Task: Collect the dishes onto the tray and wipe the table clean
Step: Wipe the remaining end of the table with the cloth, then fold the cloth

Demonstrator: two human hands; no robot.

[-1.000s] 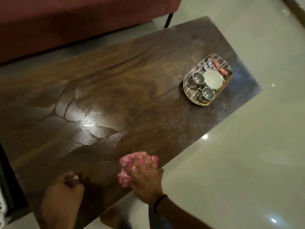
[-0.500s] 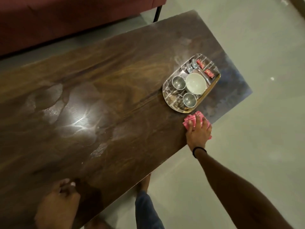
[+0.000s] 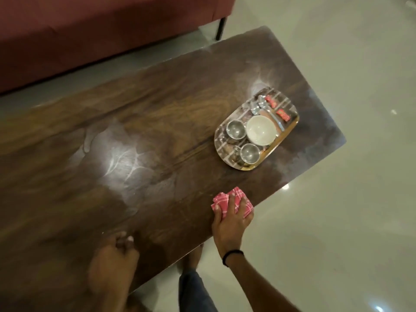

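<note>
A dark wooden table (image 3: 157, 122) fills most of the view, with damp wipe streaks across its middle. An oval tray (image 3: 290, 129) stands near its right end. It carries a white bowl (image 3: 261, 130), two steel cups (image 3: 235, 129) (image 3: 249, 153), spoons (image 3: 258, 105) and two red wrappers (image 3: 283, 114). My right hand (image 3: 229, 224) presses a folded red checked cloth (image 3: 231, 202) flat on the table's near edge, below the tray. My left hand (image 3: 112, 260) rests on the near edge further left, fingers curled, holding nothing.
A red sofa (image 3: 90, 34) runs along the far side of the table, one black leg (image 3: 221, 28) showing. Pale glossy floor tiles (image 3: 349, 199) lie to the right. My foot (image 3: 191, 257) and trouser leg show under the near edge.
My right hand slid the cloth along the near edge to the right as far as the tray, then back left a little. The left hand stayed planted on the edge.
</note>
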